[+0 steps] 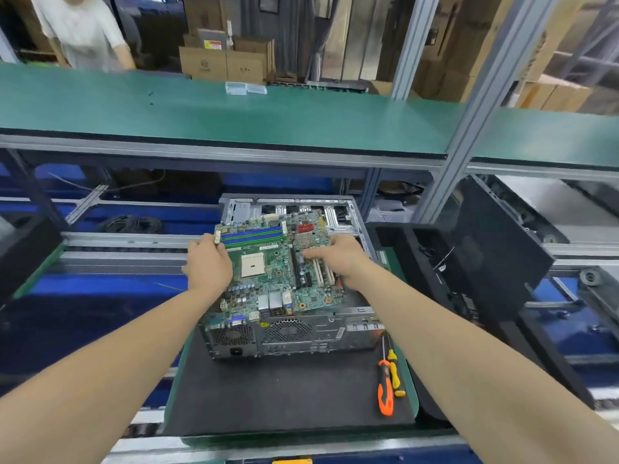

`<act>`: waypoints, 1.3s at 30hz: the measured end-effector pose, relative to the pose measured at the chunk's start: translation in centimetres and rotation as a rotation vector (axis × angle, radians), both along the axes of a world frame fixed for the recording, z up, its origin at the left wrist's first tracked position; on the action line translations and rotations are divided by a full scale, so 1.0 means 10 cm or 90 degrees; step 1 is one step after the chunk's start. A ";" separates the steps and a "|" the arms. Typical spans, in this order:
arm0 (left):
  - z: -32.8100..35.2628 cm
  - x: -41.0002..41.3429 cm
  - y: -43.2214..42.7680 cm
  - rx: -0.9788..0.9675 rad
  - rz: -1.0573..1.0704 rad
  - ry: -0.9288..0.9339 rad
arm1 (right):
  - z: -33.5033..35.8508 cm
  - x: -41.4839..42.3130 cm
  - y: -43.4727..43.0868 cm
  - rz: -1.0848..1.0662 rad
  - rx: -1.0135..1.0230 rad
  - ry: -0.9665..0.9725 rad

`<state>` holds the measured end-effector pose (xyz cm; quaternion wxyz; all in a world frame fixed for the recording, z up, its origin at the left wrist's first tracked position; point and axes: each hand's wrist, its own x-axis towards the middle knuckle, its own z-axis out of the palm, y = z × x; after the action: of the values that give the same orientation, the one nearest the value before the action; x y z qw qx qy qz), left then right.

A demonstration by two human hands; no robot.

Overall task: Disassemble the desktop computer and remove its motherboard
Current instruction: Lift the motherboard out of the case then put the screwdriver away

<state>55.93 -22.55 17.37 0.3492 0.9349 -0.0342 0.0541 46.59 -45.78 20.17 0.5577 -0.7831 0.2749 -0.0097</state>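
We see a green shelf (234,115) on grey metal posts (413,45), with cardboard boxes (227,65) stacked behind it.

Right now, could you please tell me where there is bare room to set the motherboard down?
For the motherboard, the black mat is bare between the case and its near edge, left of the two screwdrivers. The green shelf above is largely bare either side of the clear boxes. Right of the case is crowded with black panels.
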 end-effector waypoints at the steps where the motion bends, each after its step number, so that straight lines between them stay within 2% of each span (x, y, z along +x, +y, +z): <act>1: 0.05 0.00 -0.03 0.015 0.015 -0.010 | 0.06 0.00 -0.02 -0.004 -0.004 -0.022; 4: 0.26 0.01 -0.20 0.001 0.019 -0.054 | 0.32 -0.01 -0.17 -0.031 -0.020 -0.081; 9: 0.64 0.13 -0.75 -0.178 -0.081 -0.053 | 0.83 -0.17 -0.68 -0.102 -0.060 -0.139; 13: 0.81 0.16 -1.46 -0.397 -0.214 0.128 | 1.18 -0.42 -1.18 -0.185 -0.151 -0.168; 15: 0.82 0.15 -1.85 -0.445 -0.266 0.239 | 1.31 -0.53 -1.46 -0.215 -0.217 -0.173; 18: 0.76 0.02 -2.39 -0.489 -0.320 0.343 | 1.42 -0.66 -1.87 -0.227 -0.328 -0.148; 25: 0.48 -0.30 -3.38 -0.409 -0.393 0.436 | 1.30 -0.69 -2.69 -0.214 -0.489 -0.037; 34: 0.22 -0.44 -4.08 -0.314 -0.484 0.424 | 0.64 -0.39 -3.20 -0.168 -0.544 0.081; 39: 0.10 -0.46 -4.27 -0.262 -0.547 0.404 | 0.11 -0.29 -3.25 -0.121 -0.526 0.115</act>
<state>51.30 -65.24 18.33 0.5076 0.7205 -0.2933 -0.3704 43.73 -78.30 21.31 0.1676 -0.9096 0.3665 -0.1014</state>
